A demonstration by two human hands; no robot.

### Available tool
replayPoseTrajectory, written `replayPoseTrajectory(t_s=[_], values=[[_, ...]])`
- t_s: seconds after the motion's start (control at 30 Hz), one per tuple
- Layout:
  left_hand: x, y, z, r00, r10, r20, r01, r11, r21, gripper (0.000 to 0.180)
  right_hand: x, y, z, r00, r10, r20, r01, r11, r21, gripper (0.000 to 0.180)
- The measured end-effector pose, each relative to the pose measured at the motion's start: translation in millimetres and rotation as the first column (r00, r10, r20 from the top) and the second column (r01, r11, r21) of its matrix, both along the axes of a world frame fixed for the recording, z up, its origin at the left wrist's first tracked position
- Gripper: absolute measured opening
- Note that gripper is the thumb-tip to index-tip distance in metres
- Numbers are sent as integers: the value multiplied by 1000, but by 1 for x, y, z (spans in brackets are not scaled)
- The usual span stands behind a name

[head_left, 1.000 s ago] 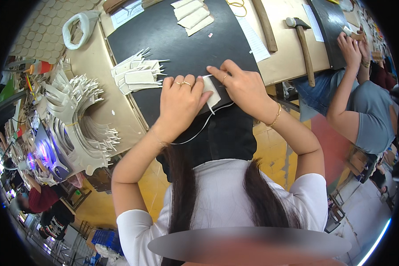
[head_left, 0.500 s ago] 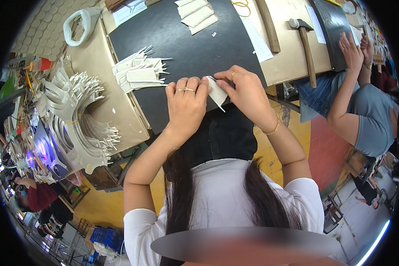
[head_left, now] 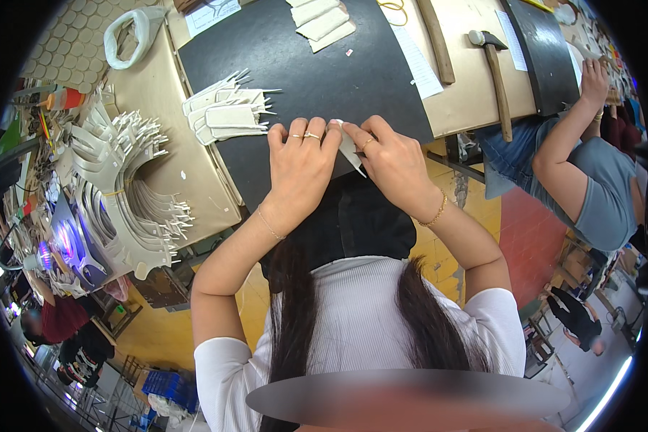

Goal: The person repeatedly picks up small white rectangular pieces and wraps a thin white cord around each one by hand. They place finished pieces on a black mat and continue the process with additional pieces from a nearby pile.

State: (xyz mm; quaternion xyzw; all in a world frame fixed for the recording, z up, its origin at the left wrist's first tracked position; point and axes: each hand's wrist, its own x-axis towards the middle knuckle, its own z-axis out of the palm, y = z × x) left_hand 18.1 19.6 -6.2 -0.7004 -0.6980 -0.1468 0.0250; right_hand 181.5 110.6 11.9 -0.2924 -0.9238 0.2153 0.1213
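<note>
A small cream piece of flat material [head_left: 351,153], perhaps leather or fabric, is pinched between my two hands at the near edge of the black board [head_left: 367,83]. My left hand [head_left: 302,169] has its fingertips closed on the upper end, next to the right fingertips. My right hand [head_left: 398,169] grips the same end from the other side and covers part of it. The pointed lower end sticks out toward me. Left of my hands lies a pile of cream pieces with thin protruding strips [head_left: 230,121]. More cream pieces [head_left: 320,23] lie overlapped at the far side.
Bundles of curved pale cut parts [head_left: 133,209] fill the table's left. A plastic bag [head_left: 133,43] lies behind them. A hammer [head_left: 495,79], a wooden handle [head_left: 437,43] and a paper sheet [head_left: 419,68] lie at right. A co-worker's arm [head_left: 565,155] is beyond.
My right hand has shifted slightly left, its fingertips meeting my left ones at the piece's upper end. The piece shows narrower. The co-worker's hands have moved farther off.
</note>
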Motion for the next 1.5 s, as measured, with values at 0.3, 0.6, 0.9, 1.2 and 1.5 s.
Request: replayPoseTrajectory(t_s=[0.3,0.6,0.9,1.2,1.5], values=[[1,-1,-2,1000,-2,-23,3,1000,30,31,-1,-3,-2,1000,-3,17,2,1000,26,47],[-12,-2,-6,999,18,48,-22,996,87,36,-9,4,-3,995,104,1,-102,979,177,34],[-7,-2,0,997,74,-8,-73,996,48,39,13,11,4,987,104,124,-108,994,30,45],[-6,-1,4,996,84,-29,-83,996,21,41,23,10,6,981,150,126,-161,984,82,44],[-6,-1,2,996,82,-38,-82,996,22,45,25,9,1,981,151,123,-161,984,77,44]])
